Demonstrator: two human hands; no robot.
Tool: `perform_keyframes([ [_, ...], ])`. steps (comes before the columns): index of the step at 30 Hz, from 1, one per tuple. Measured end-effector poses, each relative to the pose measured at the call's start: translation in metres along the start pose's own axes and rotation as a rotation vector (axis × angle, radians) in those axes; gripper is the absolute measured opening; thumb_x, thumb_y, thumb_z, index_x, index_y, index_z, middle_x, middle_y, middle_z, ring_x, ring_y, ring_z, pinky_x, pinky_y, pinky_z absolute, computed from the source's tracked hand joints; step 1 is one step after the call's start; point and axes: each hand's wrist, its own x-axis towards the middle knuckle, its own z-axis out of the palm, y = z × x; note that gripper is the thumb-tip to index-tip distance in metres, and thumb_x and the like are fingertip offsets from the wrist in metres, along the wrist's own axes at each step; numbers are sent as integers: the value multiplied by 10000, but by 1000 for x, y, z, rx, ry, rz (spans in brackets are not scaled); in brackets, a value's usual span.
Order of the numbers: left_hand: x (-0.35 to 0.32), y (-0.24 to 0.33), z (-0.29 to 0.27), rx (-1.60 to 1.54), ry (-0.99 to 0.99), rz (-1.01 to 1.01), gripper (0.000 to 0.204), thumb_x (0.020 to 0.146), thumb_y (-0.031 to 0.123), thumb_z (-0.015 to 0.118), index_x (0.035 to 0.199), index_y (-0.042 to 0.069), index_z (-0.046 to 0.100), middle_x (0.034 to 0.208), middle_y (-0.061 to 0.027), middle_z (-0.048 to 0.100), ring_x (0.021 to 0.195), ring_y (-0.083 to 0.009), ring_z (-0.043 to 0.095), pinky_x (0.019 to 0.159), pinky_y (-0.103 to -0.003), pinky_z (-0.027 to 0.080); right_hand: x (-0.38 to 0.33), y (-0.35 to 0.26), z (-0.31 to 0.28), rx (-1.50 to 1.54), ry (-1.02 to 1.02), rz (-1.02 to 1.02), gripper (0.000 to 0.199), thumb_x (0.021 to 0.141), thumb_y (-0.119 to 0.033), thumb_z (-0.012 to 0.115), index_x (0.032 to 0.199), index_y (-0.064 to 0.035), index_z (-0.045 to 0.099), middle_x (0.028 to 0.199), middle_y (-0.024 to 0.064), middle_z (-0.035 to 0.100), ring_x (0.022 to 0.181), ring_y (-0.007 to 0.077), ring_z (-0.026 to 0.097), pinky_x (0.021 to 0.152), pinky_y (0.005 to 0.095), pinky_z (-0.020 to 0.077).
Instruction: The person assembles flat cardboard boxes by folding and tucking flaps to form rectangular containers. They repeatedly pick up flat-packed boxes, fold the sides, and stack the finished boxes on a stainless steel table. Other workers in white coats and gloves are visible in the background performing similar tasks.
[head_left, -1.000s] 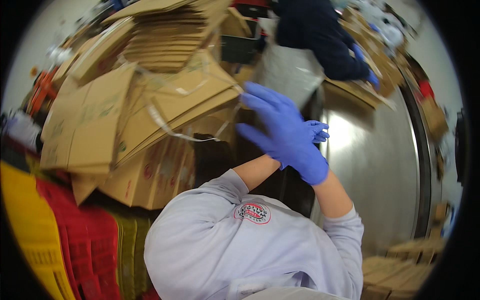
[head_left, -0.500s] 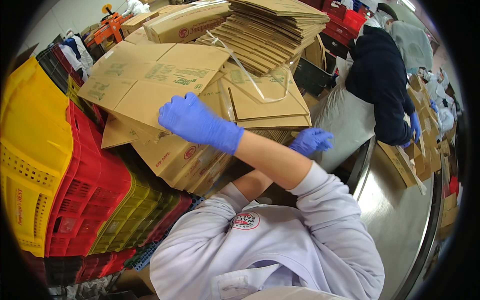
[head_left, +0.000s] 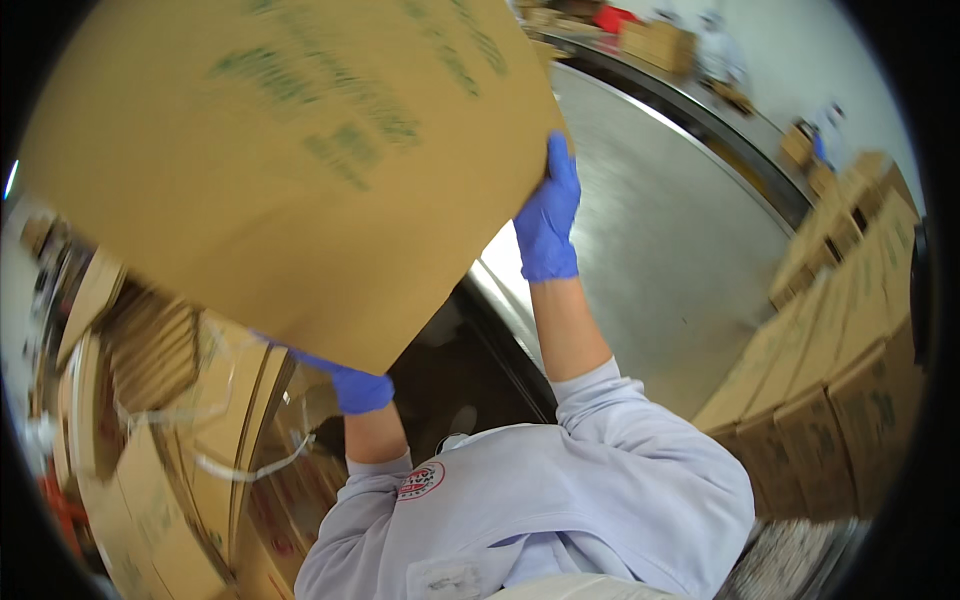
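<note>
A large brown flattened cardboard box (head_left: pixel 230 190) with blurred green print fills the upper left of the view, raised in front of me. My right hand (head_left: pixel 548 222), in a blue glove, grips its right edge with the thumb up along the side; the other fingers are hidden behind it. At the lower edge, my left hand (head_left: pixel 355 388), gloved in blue too, is closed on the cardboard, its fingers partly covered by the sheet. Both sleeves are pushed up to the forearms.
A steel table (head_left: pixel 670 250) stretches out on the right, past the raised cardboard. Formed cartons (head_left: pixel 830 400) stand in a row at its near right. Lower left lies a stack of flattened boxes (head_left: pixel 185 500) with a loose white strap (head_left: pixel 255 472). People in white work in the far background.
My view has swung right, from the stack and crates toward the steel table. My crossed arms have parted, and both hands now hold a flattened box up.
</note>
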Motion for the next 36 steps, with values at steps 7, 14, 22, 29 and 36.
perform_keyframes([
  [7, 75, -75, -26, 530, -171, -552, 753, 694, 19, 629, 1353, -28, 267, 1356, -132, 359, 1243, -222, 355, 1023, -339, 271, -123, -82, -165, -458, 295, 377, 329, 887, -340, 516, 979, -24, 540, 867, 64, 593, 752, 131, 566, 664, 280, 463],
  [14, 43, -202, -211, 648, -359, -1090, 638, 696, 2, 601, 1294, -36, 380, 1283, -168, 444, 1168, -233, 445, 978, -326, 332, -258, -195, -176, -1172, 951, 442, 233, 827, -220, 611, 915, -5, 592, 739, 86, 627, 581, 138, 606, 480, 235, 457],
  [22, 44, -376, 89, 558, -934, -622, 761, 775, 285, 656, 1366, 25, 251, 1417, -153, 259, 1313, -249, 243, 1028, -365, 275, -357, -329, -141, -1790, 1535, -711, 1288, 522, -3, 802, 1376, -73, -159, 1430, 156, 85, 1268, 258, 228, 1053, 342, 241],
  [29, -76, -575, 275, -74, -804, -1015, 765, 872, 521, 424, 1398, 41, 144, 1423, -122, 247, 1293, -230, 277, 1039, -319, 232, -326, -382, -195, -504, 1016, -1029, 841, 731, -772, 297, 1359, -213, 296, 1395, 32, 309, 1248, 293, 324, 1024, 491, 264],
  [36, -125, -572, 321, -229, -815, -1523, 825, 818, 680, 322, 1355, 54, 316, 1369, -74, 354, 1265, -183, 321, 1033, -272, 218, -423, -357, -236, -496, 1092, -974, 947, 619, -652, 586, 1349, -136, 273, 1328, 80, 369, 1202, 286, 367, 1010, 453, 301],
])
